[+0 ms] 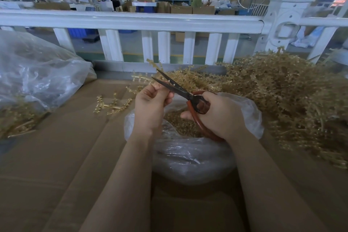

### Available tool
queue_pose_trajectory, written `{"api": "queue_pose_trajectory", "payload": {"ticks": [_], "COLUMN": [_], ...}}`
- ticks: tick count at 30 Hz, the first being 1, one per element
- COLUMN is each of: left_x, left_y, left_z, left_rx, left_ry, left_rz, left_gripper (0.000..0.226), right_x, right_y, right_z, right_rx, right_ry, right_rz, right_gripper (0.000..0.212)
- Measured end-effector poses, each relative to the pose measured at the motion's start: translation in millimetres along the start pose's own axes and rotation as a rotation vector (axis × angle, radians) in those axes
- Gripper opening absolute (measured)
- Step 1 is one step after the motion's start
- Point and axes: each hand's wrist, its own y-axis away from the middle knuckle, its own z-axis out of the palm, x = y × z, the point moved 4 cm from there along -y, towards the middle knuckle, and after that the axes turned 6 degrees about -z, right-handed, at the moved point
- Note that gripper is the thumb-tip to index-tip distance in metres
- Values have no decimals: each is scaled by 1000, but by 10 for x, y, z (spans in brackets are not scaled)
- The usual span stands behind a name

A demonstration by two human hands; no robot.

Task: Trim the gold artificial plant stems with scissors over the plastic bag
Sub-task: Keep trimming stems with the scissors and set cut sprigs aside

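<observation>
Both bare forearms reach forward, wrists close together. The left hand (150, 102) has its fingers curled into a pinch; the right hand (220, 117) has its fingers wrapped in a grip.

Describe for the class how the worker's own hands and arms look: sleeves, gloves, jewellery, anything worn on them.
Both arms are bare along all that the head view shows; no sleeve edge appears in the frame. The left hand and the right hand wear no gloves. No watch, bracelet or band shows at either wrist, and no ring shows on the fingers that face the camera.
</observation>
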Motion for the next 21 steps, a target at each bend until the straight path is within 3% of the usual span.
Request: {"api": "queue_pose_trajectory", "payload": {"ticks": [8, 21], "left_x": [2, 29], "left_y": [-13, 4], "left_z": [-6, -20], "left_rx": [18, 10], "left_ry": [-16, 6], "left_rz": [14, 24], "left_gripper": [18, 17], "right_x": [1, -17], "right_y": [-3, 6], "right_z": [11, -28], "right_rx": [-33, 53], "right_ry": [-24, 15], "right_rz": [3, -11], "right_gripper": [49, 46]}}
